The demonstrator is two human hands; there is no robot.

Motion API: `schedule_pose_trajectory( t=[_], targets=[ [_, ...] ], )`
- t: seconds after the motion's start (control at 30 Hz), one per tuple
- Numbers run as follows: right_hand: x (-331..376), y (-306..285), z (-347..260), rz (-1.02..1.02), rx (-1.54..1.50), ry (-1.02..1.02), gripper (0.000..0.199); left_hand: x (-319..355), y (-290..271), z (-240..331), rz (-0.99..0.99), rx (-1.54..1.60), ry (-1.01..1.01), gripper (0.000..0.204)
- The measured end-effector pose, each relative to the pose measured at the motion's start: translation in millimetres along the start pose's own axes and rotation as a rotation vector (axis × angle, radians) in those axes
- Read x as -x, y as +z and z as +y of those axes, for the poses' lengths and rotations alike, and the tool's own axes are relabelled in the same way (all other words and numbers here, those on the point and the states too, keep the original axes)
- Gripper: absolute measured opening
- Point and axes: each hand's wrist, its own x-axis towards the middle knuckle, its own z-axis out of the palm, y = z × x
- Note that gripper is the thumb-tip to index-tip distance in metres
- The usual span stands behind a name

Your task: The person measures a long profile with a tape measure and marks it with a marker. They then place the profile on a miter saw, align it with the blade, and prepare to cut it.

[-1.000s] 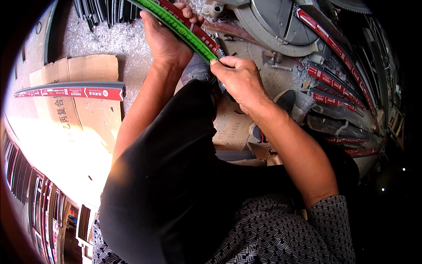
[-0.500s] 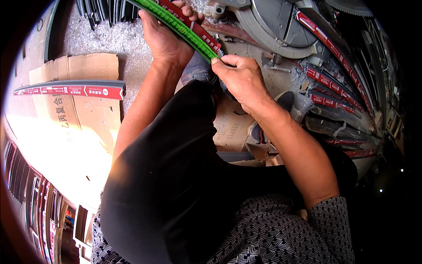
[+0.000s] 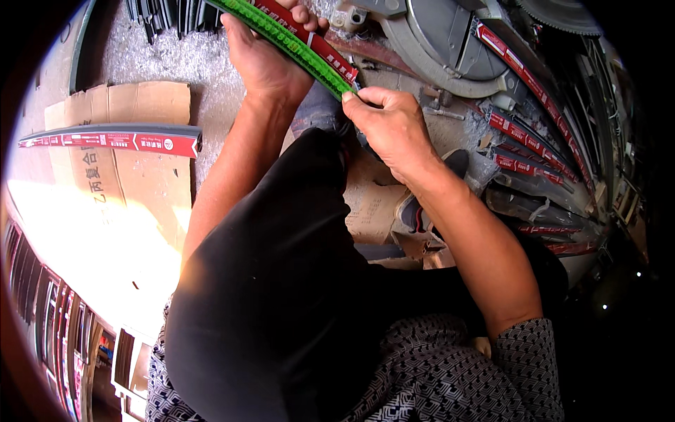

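Note:
A long profile with red printed film slants across the top of the view, and a bright green, rough-textured strip lies along it. My left hand is wrapped round the profile from beneath, palm up, its fingertips showing over the far side. At the near end, my right hand is closed in a pinch, with the thumb on the tip of the green strip; its other fingers are partly hidden. The far end of both pieces runs out of view.
A miter saw stands at the far right of the hands. Beside it lie several red-filmed profiles. At left, another red-filmed profile rests across flattened cardboard. Dark profile pieces lie at the top left.

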Motion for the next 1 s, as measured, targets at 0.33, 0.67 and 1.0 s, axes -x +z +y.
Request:
schedule_pose_trajectory(
  t=[0.33, 0.67, 1.0],
  targets=[
    [6, -2, 1, 0.022, 0.141, -0.049, 0.033, 2, -12, 4, -0.072, 0.059, 0.01, 0.085],
    [22, -1, -9, 0.076, 0.27, -0.017, 0.034, 9, -14, 2, -0.039, 0.108, 0.053, 0.085],
    [26, 1, -13, 0.097, 0.333, -0.044, 0.033, 17, -4, 5, -0.035, 0.158, 0.079, 0.077]
  ],
)
